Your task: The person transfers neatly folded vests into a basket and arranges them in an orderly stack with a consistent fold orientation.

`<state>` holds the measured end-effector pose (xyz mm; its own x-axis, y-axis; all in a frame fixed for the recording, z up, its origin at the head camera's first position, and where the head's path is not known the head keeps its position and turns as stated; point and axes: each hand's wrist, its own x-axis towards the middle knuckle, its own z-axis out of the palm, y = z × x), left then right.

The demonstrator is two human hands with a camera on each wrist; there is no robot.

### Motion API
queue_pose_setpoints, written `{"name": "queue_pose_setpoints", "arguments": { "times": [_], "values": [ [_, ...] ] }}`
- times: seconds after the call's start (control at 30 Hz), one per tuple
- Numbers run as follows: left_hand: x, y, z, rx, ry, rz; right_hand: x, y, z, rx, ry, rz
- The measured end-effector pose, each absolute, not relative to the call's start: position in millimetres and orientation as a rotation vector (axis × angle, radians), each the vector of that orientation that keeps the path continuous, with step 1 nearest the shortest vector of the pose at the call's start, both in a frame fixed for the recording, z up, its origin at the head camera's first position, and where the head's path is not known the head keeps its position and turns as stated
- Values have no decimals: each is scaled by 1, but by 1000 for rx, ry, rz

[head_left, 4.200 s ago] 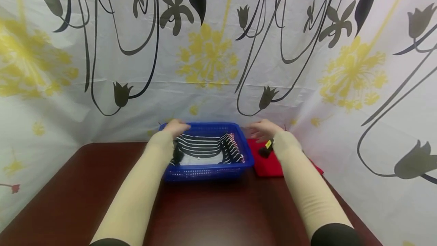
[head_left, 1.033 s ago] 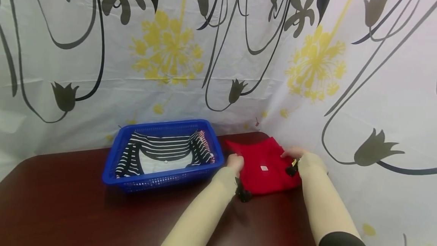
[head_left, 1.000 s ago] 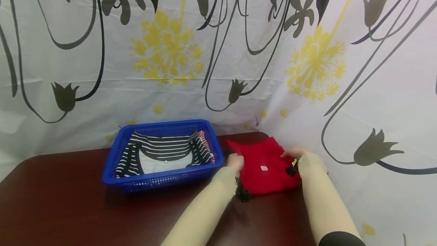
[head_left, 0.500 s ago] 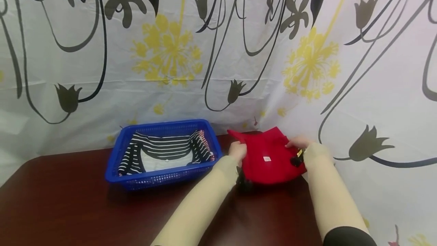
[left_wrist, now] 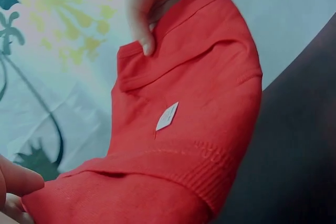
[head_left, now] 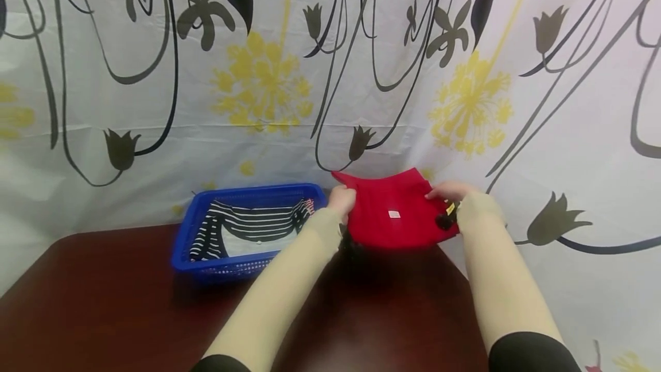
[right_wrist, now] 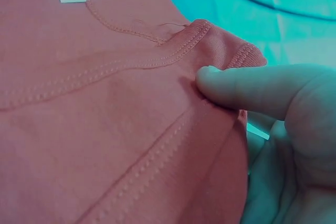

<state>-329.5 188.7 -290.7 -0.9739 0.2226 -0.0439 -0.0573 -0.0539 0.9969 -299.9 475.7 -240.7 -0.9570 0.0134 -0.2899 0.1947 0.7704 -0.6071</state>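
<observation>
A folded red shirt (head_left: 392, 220) with a small white label hangs in the air above the right part of the table, stretched between both hands. My left hand (head_left: 342, 200) grips its left side, close to the basket's right end. The right hand (head_left: 450, 190) pinches the opposite side; in the right wrist view its thumb (right_wrist: 236, 85) presses on the cloth near a stitched seam, with the fingers behind. In the left wrist view, the shirt (left_wrist: 178, 82) sags between the left fingers (left_wrist: 21, 179) at lower left and the right hand at the top.
A blue plastic basket (head_left: 181, 245) holds a black-and-white striped garment (head_left: 263, 220) on the dark red-brown table (head_left: 113, 291). A white curtain (head_left: 330, 102) printed with flowers stands behind and to the right. The left forearm crosses in front of the basket's right corner.
Earlier the hands were over the basket and the shirt lay at right. Both hands then took hold of the shirt's sides; over the last second they have lifted it off the table.
</observation>
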Motion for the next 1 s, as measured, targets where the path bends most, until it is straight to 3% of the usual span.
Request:
{"name": "queue_pose_setpoints", "arguments": {
  "times": [0.57,1.0],
  "values": [
    [-350,69,-259,118,2127,2164,-342,362,-220,-48,2739,-1022],
    [-374,-33,-266,-48,2311,2116,-384,258,-245,-128,2632,-1166]
  ]
}}
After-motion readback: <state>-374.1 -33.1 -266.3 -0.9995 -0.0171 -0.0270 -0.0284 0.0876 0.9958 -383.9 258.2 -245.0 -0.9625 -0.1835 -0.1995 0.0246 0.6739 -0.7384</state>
